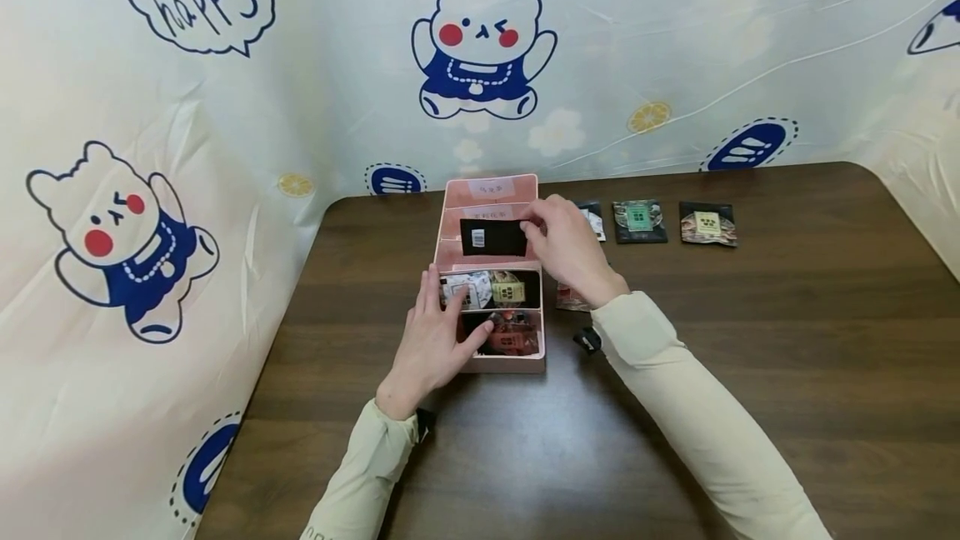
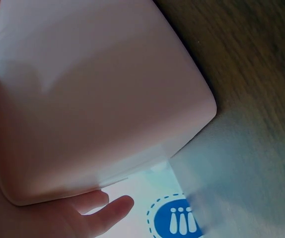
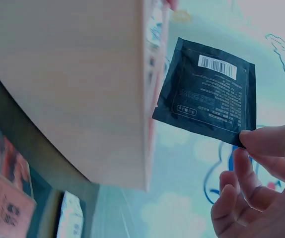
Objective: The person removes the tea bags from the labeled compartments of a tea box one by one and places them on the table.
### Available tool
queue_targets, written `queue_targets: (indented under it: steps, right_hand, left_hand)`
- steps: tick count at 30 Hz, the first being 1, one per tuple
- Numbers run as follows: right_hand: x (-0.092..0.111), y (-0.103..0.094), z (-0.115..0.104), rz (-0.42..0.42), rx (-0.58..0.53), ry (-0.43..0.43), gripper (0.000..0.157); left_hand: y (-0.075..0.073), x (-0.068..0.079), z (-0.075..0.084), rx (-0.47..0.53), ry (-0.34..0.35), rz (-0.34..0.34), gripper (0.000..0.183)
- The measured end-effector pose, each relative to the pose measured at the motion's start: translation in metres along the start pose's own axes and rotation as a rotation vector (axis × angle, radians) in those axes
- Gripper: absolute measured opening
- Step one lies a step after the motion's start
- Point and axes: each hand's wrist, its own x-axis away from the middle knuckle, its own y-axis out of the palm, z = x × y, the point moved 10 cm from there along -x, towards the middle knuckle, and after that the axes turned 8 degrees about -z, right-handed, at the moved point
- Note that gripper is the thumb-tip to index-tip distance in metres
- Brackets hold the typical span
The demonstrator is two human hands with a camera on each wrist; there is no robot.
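Observation:
A pink divided box (image 1: 542, 332) holds sachets in its nearer compartments and carries paper labels on its far dividers. My left hand (image 1: 429, 340) rests on the box's left side. Its fingers are fairly straight, the index finger and thumb reaching over the sachets. My right hand (image 1: 573, 248) pinches a black sachet (image 3: 207, 89) by one corner, thumb against fingers, above the far half of the box. The sachet's printed back with a barcode shows. A white-and-yellow pair of sachets (image 1: 510, 290) lies in the middle compartment, and a red sachet (image 1: 517, 340) in the front one.
Right of the box a green-labelled sachet (image 1: 640, 222) and a yellow-labelled sachet (image 1: 708, 224) lie on the brown table (image 1: 750, 373). A white-labelled sachet (image 1: 596, 219) and a red sachet (image 1: 570, 298) lie partly hidden by my right hand. A printed cloth (image 1: 337, 65) hangs behind.

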Motion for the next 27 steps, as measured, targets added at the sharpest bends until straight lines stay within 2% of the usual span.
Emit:
queue_targets:
  steps: [3, 11, 19, 27]
  right_hand:
    - [0.006, -0.012, 0.004, 0.035, -0.002, 0.006, 0.017]
    - [0.022, -0.028, 0.027, 0.031, -0.108, 0.040, 0.018]
    - [0.037, -0.047, 0.055, 0.084, -0.149, 0.003, 0.016]
    - [0.051, -0.059, 0.089, 0.071, -0.135, 0.084, 0.023]
  left_hand:
    - [0.000, 0.000, 0.000, 0.004, 0.001, 0.002, 0.080]
    - [0.003, 0.001, -0.003, 0.008, -0.015, -0.013, 0.079]
    - [0.003, 0.001, -0.004, 0.011, -0.019, -0.014, 0.078]
    - [0.003, 0.002, -0.005, 0.024, -0.027, -0.015, 0.078]
